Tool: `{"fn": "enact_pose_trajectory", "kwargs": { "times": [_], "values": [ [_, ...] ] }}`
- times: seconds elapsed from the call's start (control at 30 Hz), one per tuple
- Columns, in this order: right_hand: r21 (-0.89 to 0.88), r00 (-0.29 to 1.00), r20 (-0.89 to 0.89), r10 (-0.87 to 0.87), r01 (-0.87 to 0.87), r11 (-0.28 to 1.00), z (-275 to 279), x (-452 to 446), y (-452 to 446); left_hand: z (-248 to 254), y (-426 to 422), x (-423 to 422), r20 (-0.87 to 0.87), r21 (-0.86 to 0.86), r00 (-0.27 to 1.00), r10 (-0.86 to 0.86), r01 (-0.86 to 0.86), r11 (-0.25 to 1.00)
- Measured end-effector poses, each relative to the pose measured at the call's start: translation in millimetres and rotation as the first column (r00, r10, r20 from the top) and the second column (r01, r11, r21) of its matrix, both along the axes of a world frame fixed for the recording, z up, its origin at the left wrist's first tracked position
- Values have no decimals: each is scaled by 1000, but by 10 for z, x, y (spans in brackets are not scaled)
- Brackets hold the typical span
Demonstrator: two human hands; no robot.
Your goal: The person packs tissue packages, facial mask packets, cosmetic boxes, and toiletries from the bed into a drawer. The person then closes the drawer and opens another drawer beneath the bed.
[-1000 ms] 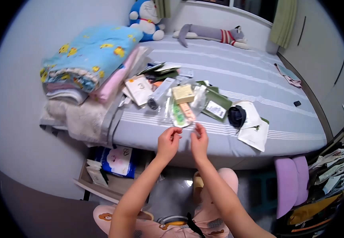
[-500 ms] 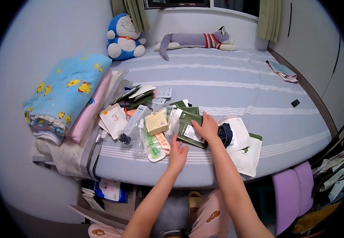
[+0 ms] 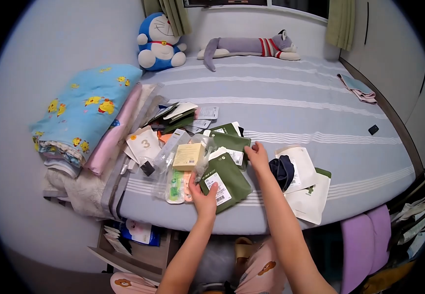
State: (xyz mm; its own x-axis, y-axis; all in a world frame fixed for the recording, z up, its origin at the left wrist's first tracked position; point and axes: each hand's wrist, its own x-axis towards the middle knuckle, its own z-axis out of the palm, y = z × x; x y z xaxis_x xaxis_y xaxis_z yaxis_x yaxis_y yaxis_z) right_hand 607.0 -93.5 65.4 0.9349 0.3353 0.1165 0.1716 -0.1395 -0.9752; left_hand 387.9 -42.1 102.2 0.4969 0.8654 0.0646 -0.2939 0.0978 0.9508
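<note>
Lying left of the left hand [image 3: 203,200], a cream box [image 3: 188,156] adjoins a green packet [image 3: 234,179] near the bed's [image 3: 291,108] front edge. The left hand holds this packet by its left side, thumb over the label; it is probably light, flexible and slick, best taken by its margins. The right hand [image 3: 258,158], fingers close together, meets a second green packet's [image 3: 226,140] right end; its grip cannot be told. Beyond the white packets [image 3: 310,200], bare sheet toward the right edge offers room.
</note>
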Motion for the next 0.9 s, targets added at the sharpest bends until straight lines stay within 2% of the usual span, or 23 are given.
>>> {"fn": "enact_pose_trajectory", "kwargs": {
  "times": [0.07,0.17,0.3,0.33,0.4,0.47,0.5,0.53,0.63,0.73,0.83,0.9],
  "values": [
    [2,997,-78,-19,19,1000,202,-43,107,42,-4,-39,27,-38,1000,7,-6,999],
    [156,969,-199,145,-115,981,305,-202,34,7,-17,-49,97,-45,994,45,-40,998],
    [164,908,-263,326,-291,943,465,-790,-459,-111,-27,-18,118,-35,986,122,-118,992],
    [213,908,-283,309,-255,943,512,-923,-567,14,-81,-68,108,-106,991,78,-67,992],
    [312,908,-316,276,-175,934,606,-1169,-705,70,-156,-108,63,-123,996,65,-57,991],
    [386,854,-412,319,-154,910,603,-1335,-822,156,-233,-148,60,-126,996,60,-52,991],
    [421,821,-453,346,-145,895,621,-1400,-862,178,-239,-167,54,-204,998,12,-1,979],
    [397,772,-514,375,-173,901,694,-1446,-888,210,-223,-190,53,-278,998,-34,47,959],
    [526,681,-478,555,-285,802,532,-1239,-799,190,-49,-281,68,-406,989,-132,148,902],
    [567,587,-677,445,30,823,463,-1013,-421,190,127,-404,99,-429,974,-203,226,875],
    [671,586,-572,574,-68,738,453,-790,-77,116,265,-555,131,-430,972,-194,232,873],
    [696,531,-623,575,42,717,385,-655,122,116,331,-622,139,-453,965,-223,262,852]
  ]
}}
